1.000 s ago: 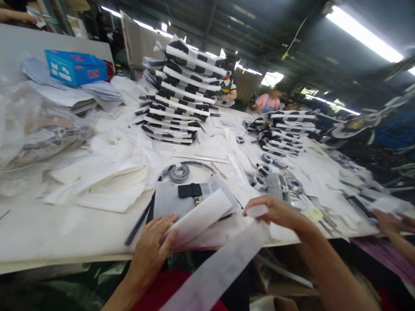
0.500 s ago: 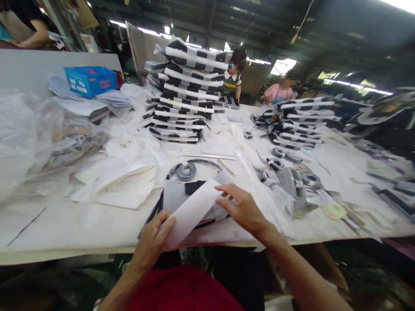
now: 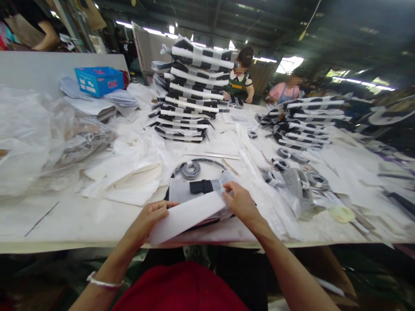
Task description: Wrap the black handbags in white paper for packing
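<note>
Head cam: containers 1st. Clear plastic bag [image 3: 27, 125] at L of table [image 3: 78, 231], slumped, w/ brownish + grey pcs [image 3: 86, 138] inside; exact type unclear thru the film. Blue box [image 3: 99, 83] w/ red lettering sits behind it on stacked white sheets [image 3: 94, 105]; contents n/a from this angle. Brown cardboard [image 3: 335, 270] below table edge on R, prob. a box, too dark to be sure.

Main pc: white strip [image 3: 186, 218], long, flat, matte, approx. rectangular, slightly bowed, tilted w/ its R end farther up the table. It's over the front of a flat bag [image 3: 180, 190] in greyish wrap; black tab [image 3: 201, 186] shows just past the strip's far edge. Dark strap [image 3: 212, 162] arcs behind the bag, w/ coiled strap [image 3: 190, 170] at its L side.

Hands: strip spans between them. L hand [image 3: 155, 216] has the strip's L end, thumb on top, fingers closed in around the edge. R hand [image 3: 240, 203] is at the R end, fingers half curled, thumb near index, tips at the strip's corner + the wrap; can't tell if it's pinching either or just touching.

R of R hand, well apart: grey tape dispenser [image 3: 295, 183]. Far side: 2 black/white stacks, taller one [image 3: 196, 95] L, shorter one [image 3: 306, 125] R.
</note>
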`<state>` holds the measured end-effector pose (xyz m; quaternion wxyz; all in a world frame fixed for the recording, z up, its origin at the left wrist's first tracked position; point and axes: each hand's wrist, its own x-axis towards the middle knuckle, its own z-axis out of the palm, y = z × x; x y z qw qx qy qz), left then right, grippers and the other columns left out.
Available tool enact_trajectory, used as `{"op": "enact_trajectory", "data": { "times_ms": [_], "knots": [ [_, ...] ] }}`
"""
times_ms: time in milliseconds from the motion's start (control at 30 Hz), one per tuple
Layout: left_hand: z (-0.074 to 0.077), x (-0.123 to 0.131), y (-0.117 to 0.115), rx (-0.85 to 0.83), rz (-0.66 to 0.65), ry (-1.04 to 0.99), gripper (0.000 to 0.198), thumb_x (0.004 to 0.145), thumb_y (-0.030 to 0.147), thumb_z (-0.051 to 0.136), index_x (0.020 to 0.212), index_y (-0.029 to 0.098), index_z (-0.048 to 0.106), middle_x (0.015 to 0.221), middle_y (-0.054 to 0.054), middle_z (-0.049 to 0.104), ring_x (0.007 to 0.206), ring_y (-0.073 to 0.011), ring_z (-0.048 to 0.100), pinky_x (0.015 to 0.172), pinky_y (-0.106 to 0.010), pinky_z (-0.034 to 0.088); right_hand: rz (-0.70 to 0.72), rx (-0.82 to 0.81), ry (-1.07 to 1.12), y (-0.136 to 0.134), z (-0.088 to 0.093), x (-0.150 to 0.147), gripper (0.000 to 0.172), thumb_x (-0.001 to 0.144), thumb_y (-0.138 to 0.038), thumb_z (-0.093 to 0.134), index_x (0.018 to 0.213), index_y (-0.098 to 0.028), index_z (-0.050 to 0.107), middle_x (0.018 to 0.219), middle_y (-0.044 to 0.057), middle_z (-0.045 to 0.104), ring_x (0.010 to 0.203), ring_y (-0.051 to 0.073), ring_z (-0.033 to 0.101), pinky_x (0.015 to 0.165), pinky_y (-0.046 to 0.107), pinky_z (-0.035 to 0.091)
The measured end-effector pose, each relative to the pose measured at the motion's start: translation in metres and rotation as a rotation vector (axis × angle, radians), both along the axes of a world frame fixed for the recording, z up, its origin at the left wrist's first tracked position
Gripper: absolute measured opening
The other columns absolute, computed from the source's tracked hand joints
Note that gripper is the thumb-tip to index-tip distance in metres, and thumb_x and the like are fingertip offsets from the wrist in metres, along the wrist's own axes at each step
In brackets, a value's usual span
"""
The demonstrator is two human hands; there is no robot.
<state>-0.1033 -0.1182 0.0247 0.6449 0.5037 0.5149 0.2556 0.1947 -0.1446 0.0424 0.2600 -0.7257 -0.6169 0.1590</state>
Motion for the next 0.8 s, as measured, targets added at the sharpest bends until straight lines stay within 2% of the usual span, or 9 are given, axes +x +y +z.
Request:
{"op": "enact_trajectory", "data": {
  "times_ms": [100,167,233,333,433,533,600,667,800],
  "knots": [
    [-0.003,-0.001,0.004,0.066,0.001,0.029,0.032,0.06,0.044,0.06,0.077,0.017,0.062,0.082,-0.005,0.071,0.066,-0.0189,0.055,0.055,-0.024,0.033,-0.011,-0.174,-0.125,0.008,0.005,0.005,0.028,0.086,-0.026,0.06,0.112,-0.015,0.063,0.09,0.008,0.073,0.087,0.023,0.067,0.081,0.032,0.046],
    [-0.006,0.0,0.005,0.176,-0.003,0.083,0.022,0.063,0.038,0.058,0.073,0.018,0.056,0.103,-0.009,0.072,0.077,-0.0222,0.062,0.059,-0.026,0.04,0.009,-0.25,-0.172,0.014,0.004,0.007,0.03,0.085,-0.029,0.062,0.112,-0.014,0.064,0.092,0.011,0.073,0.09,0.025,0.067,0.078,0.032,0.046],
    [-0.005,0.002,0.004,0.314,-0.044,0.166,0.016,0.065,0.028,0.054,0.079,0.019,0.055,0.128,-0.01,0.064,0.082,-0.0216,0.065,0.065,-0.029,0.046,0.019,-0.307,-0.158,0.02,0.001,0.009,0.03,0.084,-0.031,0.065,0.109,-0.014,0.065,0.094,0.012,0.073,0.087,0.025,0.067,0.073,0.03,0.046],
    [0.003,0.011,-0.002,0.603,-0.218,0.438,0.037,0.071,0.013,0.048,0.104,0.023,0.061,0.139,-0.007,0.057,0.089,-0.0213,0.068,0.081,-0.037,0.052,-0.047,-0.413,0.034,0.029,-0.004,0.011,0.032,0.079,-0.03,0.07,0.107,-0.016,0.064,0.083,0.007,0.07,0.065,0.018,0.063,0.056,0.026,0.042],
    [0.016,0.025,-0.01,0.976,-0.413,0.791,0.038,0.079,0.003,0.046,0.102,0.024,0.067,0.128,-0.008,0.065,0.113,-0.0286,0.062,0.099,-0.048,0.045,-0.102,-0.48,0.202,0.035,-0.007,0.013,0.035,0.073,-0.026,0.072,0.105,-0.016,0.063,0.07,0.001,0.065,0.05,0.012,0.052,0.045,0.023,0.034],
    [0.025,0.044,-0.015,1.223,-0.57,0.834,0.033,0.087,0.004,0.048,0.11,0.021,0.065,0.135,-0.013,0.059,0.124,-0.0304,0.054,0.106,-0.052,0.04,-0.102,-0.486,0.27,0.036,-0.009,0.013,0.024,0.069,-0.025,0.073,0.09,-0.016,0.065,0.057,-0.004,0.056,0.046,0.01,0.045,0.042,0.021,0.029],
    [0.027,0.057,-0.015,1.247,-0.716,0.752,0.029,0.09,0.007,0.048,0.112,0.02,0.063,0.131,-0.013,0.061,0.121,-0.0267,0.056,0.104,-0.044,0.044,-0.099,-0.482,0.323,0.034,-0.01,0.013,0.016,0.066,-0.024,0.073,0.076,-0.016,0.063,0.05,-0.006,0.049,0.044,0.008,0.04,0.042,0.021,0.027],
    [0.028,0.07,-0.014,1.181,-0.803,0.73,0.022,0.092,0.009,0.047,0.103,0.018,0.063,0.113,-0.01,0.067,0.106,-0.0235,0.063,0.093,-0.037,0.05,-0.083,-0.47,0.386,0.032,-0.01,0.012,0.015,0.065,-0.024,0.072,0.067,-0.016,0.059,0.048,-0.006,0.047,0.045,0.007,0.039,0.043,0.02,0.027],
    [0.027,0.087,-0.006,1.08,-0.733,0.753,0.013,0.091,0.019,0.05,0.096,0.017,0.062,0.099,-0.008,0.065,0.083,-0.0222,0.064,0.073,-0.033,0.053,-0.061,-0.441,0.516,0.027,-0.009,0.013,0.021,0.063,-0.03,0.072,0.063,-0.017,0.055,0.047,-0.007,0.045,0.045,0.007,0.036,0.044,0.02,0.024]
  ]
}}
